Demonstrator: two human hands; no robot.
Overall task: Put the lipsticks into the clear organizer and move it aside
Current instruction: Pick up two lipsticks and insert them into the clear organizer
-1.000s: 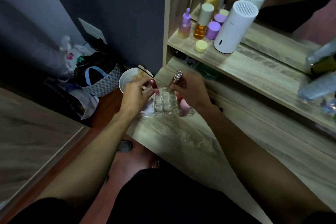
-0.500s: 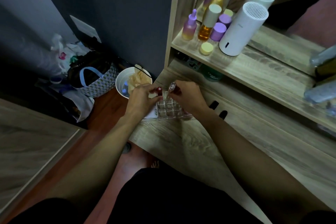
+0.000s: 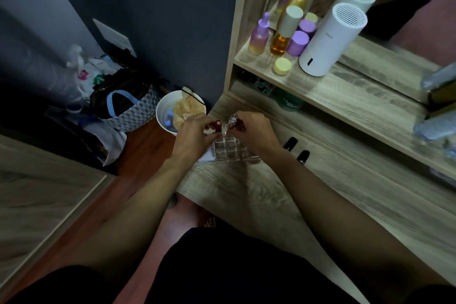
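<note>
The clear organizer, a grid of small cells, sits near the left end of the wooden desk. My left hand pinches a red lipstick upright over the organizer's far-left cells. My right hand grips a silver-topped lipstick over the far cells beside it. How deep either tube sits in a cell is hidden by my fingers. Two black lipsticks lie on the desk to the right of my right wrist.
A shelf above the desk carries purple and amber bottles, a yellow jar and a white cylinder device. On the floor to the left stand a white bin and a patterned bag.
Both lipsticks have come down and closer together over the organizer's far cells. The pink item seen by my right hand a second ago is out of sight. The camera view has shifted slightly.
</note>
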